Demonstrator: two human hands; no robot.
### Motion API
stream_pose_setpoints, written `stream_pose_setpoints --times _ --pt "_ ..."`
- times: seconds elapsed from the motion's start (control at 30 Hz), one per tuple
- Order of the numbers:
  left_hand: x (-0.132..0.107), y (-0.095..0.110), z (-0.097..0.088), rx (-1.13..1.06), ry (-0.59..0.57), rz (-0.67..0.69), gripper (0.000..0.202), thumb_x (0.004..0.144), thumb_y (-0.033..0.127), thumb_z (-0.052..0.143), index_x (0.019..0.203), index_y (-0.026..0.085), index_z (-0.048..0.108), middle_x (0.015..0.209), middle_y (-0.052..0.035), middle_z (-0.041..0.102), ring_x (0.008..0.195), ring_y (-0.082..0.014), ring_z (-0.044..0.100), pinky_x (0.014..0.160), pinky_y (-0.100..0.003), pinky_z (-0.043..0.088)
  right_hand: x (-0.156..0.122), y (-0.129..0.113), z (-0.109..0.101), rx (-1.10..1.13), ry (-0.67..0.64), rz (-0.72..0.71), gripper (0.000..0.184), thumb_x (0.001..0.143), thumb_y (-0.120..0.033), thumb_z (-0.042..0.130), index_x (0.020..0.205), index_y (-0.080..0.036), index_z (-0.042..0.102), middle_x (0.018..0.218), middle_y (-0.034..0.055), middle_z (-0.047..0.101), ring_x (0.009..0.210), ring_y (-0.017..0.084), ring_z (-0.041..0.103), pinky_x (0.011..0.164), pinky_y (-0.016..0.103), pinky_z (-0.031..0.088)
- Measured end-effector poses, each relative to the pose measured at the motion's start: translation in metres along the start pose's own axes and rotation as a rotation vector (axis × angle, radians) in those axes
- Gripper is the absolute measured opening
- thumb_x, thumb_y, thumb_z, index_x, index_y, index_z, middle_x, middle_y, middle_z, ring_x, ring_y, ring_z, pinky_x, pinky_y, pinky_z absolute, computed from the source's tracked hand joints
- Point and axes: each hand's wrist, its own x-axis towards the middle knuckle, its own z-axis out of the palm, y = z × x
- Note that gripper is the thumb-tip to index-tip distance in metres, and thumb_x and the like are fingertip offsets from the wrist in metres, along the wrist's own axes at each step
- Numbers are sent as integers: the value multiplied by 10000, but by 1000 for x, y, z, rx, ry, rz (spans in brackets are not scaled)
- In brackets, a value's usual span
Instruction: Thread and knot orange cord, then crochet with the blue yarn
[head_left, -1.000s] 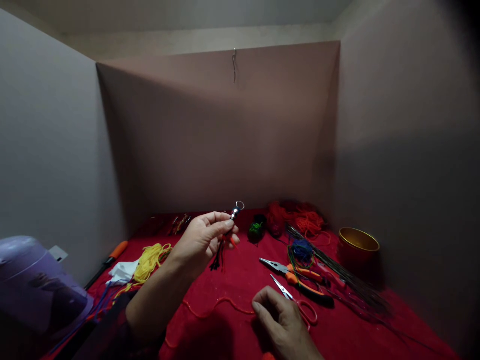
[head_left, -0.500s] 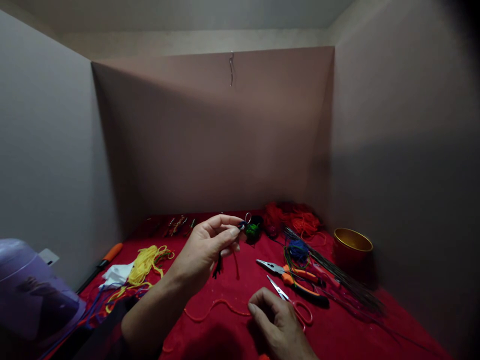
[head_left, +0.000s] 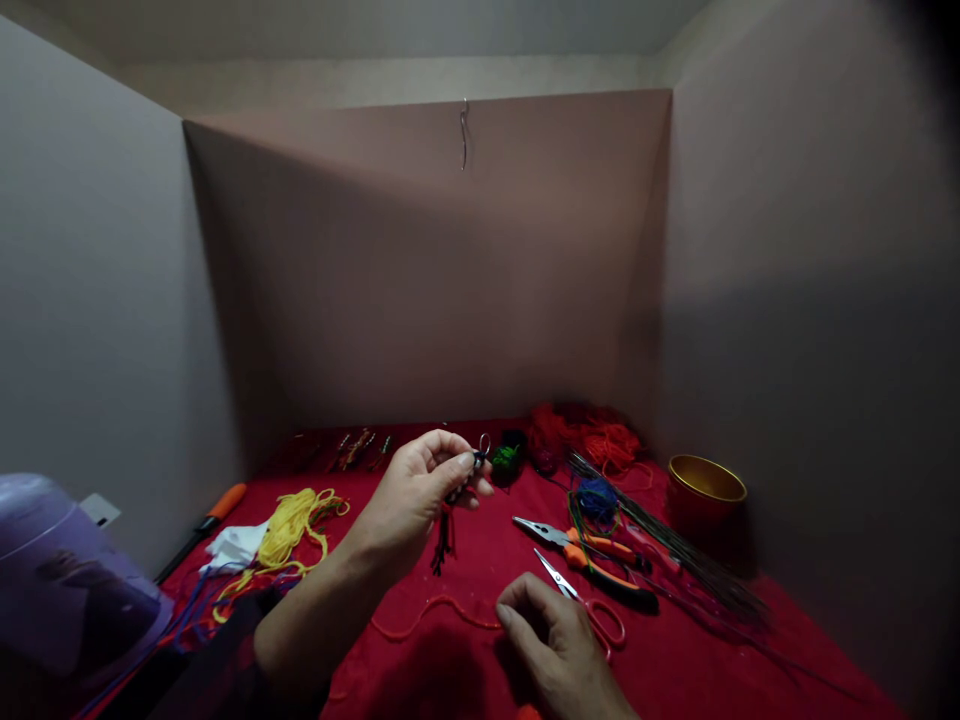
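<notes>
My left hand (head_left: 431, 480) pinches a small keyring charm (head_left: 478, 460) between thumb and fingers, above the cloth. A metal ring (head_left: 484, 442) stands up from its dark top, and red and black yarn ends (head_left: 442, 545) hang below the hand. The charm's middle is mostly hidden by my fingers. Lower right, my right hand (head_left: 551, 635) rests on the red cloth with curled fingers. A length of red yarn (head_left: 442, 603) lies across the cloth and runs to its pinched fingertips. Scissors (head_left: 559, 575) with red handles lie just beside that hand, partly covered by it.
Orange-handled pliers (head_left: 577, 550), a blue yarn ball (head_left: 596, 498), a wire bundle (head_left: 667, 540) and a gold-rimmed bowl (head_left: 705, 485) lie right. Green yarn (head_left: 507, 460) and red yarn skeins (head_left: 600, 440) sit behind. Yellow yarn (head_left: 292, 530) and a purple container (head_left: 75, 590) are left.
My left hand has turned a little and drawn the charm slightly left and down. More of the red and black ends now shows below it. My right hand has stayed in place.
</notes>
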Motion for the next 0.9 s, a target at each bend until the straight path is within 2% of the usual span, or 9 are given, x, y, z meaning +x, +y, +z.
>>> stream_pose_setpoints --times 0.1,0.27,0.63,0.9 --pt "0 1 2 -54 -14 -16 209 691 230 697 762 141 522 696 -55 663 580 -139 618 540 -232 477 0 -2 -1 -21 -8 4 193 842 -272 470 678 -184 517 584 -20 505 551 125 465 520 224 343" --pt "0 4 2 -82 37 -38 260 668 244 730 799 131 537 694 -67 673 535 -112 596 531 -210 464 -1 -3 -1 -15 -18 8 218 850 -299 463 667 -187 501 565 -22 486 538 125 461 499 221 341" --pt "2 6 -2 -66 40 -55 298 628 279 762 716 137 515 693 -64 662 531 -117 589 490 -205 426 -1 -2 -1 -14 -15 16 222 850 -307 466 662 -192 492 572 -19 489 544 128 467 497 221 346" --pt "-1 7 -3 -74 -27 -47 265 697 289 713 710 136 497 724 -55 648 553 -92 559 526 -196 415 -1 -4 -1 -22 -17 11 210 849 -268 463 660 -184 496 577 -23 489 543 120 454 504 219 337"
